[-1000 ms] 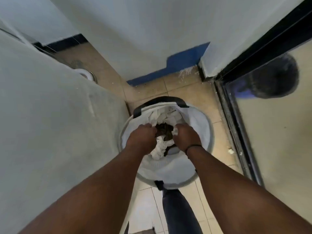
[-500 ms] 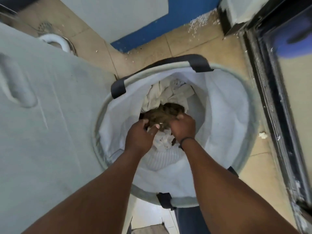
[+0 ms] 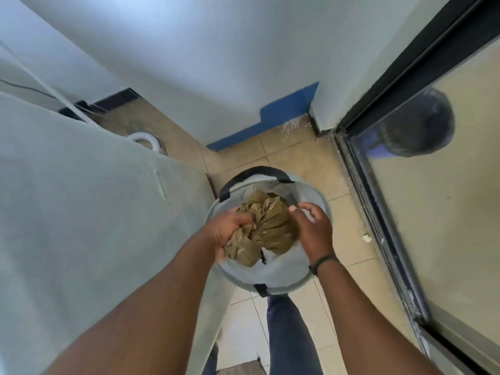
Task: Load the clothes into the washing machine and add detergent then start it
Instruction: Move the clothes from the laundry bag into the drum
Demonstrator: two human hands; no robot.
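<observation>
Olive-brown cloth, thin and crumpled with small pale flecks across it, makes up the garment (image 3: 266,228) bunched over the mouth of the laundry basket (image 3: 276,274). The bundle runs longest from the lower left, by the left hand, up toward the far rim of the basket; its folds twist together near the middle, and a short dark cord hangs from its underside. What kind of garment it is cannot be told.

The left hand (image 3: 230,230) grips the near-left end of the garment, fingers curled tight into the fabric. The right hand (image 3: 313,228) sits against the bundle's right side with fingers loosely spread and slightly bent, the thumb near the cloth; whether it pinches any fabric cannot be told. A thin dark band circles the right wrist.

The basket is round and soft-sided, pale grey fabric with a smooth whitish lining, a black strap handle (image 3: 254,175) arching over its far rim and a black tab at its near rim. It stands on beige floor tiles (image 3: 297,155) with thin grout lines.

Just left of the basket rises a broad pale grey-green panel (image 3: 81,212), matt and faintly mottled. To the right, a black-framed glass door (image 3: 405,185) runs along the floor. Behind, a white wall carries a blue painted base strip (image 3: 270,120), with white flakes scattered below it.
</observation>
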